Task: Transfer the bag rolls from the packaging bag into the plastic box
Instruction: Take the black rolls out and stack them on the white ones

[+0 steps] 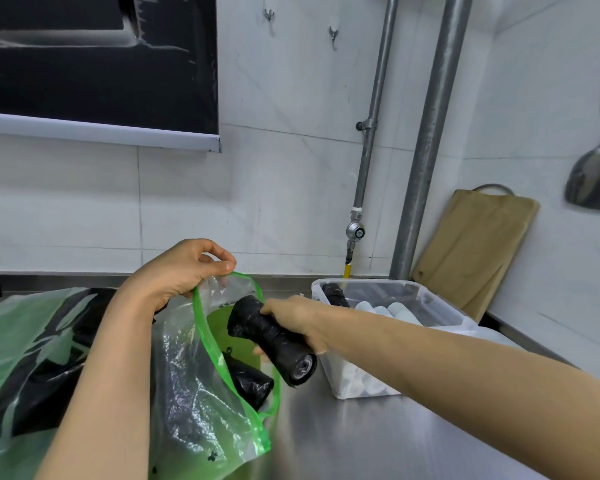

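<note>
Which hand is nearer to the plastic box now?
Right. The right hand, gripping a black roll, is just beside the plastic box; the left hand pinches the packaging bag farther left.

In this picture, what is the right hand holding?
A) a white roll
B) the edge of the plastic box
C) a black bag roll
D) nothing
C: the right hand grips a black bag roll at the open mouth of the packaging bag, whose green rim the left hand pinches.
</note>
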A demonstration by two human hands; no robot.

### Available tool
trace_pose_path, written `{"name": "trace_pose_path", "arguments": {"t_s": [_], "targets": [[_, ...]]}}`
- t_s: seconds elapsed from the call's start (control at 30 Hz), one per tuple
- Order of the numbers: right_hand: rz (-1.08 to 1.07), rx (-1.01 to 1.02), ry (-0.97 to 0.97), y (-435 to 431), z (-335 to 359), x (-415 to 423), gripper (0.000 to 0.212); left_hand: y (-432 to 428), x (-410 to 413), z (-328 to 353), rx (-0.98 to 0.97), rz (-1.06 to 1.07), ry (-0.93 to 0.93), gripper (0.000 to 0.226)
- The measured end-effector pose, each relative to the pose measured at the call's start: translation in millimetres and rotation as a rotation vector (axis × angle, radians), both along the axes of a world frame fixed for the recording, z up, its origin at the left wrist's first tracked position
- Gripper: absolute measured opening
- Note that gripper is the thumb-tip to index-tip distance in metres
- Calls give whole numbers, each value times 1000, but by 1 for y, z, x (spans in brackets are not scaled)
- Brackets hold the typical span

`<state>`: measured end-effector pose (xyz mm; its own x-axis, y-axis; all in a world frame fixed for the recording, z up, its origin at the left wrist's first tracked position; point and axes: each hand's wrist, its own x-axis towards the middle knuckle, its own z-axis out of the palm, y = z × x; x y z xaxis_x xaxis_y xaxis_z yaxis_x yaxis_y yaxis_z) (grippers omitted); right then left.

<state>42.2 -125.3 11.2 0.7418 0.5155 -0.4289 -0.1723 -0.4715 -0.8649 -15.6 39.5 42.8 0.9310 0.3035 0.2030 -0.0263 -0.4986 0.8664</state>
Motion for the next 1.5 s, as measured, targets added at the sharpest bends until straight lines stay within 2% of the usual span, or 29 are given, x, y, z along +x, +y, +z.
{"name": "trace_pose_path", "arguments": {"t_s": [0.13,0.3,0.43,0.47,0.57,0.73,0.93,1.1,1.2,1.4,1.47,1.5], "targets": [[148,-60,4,-6,6,-2,16,-2,-1,1,2,4,-7,14],[279,-247,-157,-9,9,1,13,-4,-4,2,11,5,-12,13],[366,-453,-391,-17,29,-3,43,-5,-6,3,27,14,-3,12],[400,-495,-469,-19,36,-3,44,-5,-6,3,32,13,0,12],[479,-563,-689,-28,55,2,27,-7,-6,4,48,14,15,14],[455,-592,-944,-49,79,17,42,-8,-5,4,80,20,30,15],[358,-550,-1104,-72,82,50,43,-10,-3,4,73,12,53,15],[342,-544,-1294,-89,69,73,34,-9,-1,2,78,19,58,14],[271,-644,-1410,-101,63,81,46,-9,1,1,94,19,62,13],[253,-363,-1307,-115,49,93,45,-10,2,0,102,15,63,14],[231,-271,-1134,-115,44,91,46,-10,2,0,103,13,61,14],[198,-182,-981,-113,43,88,46,-11,3,0,105,13,61,15]]}}
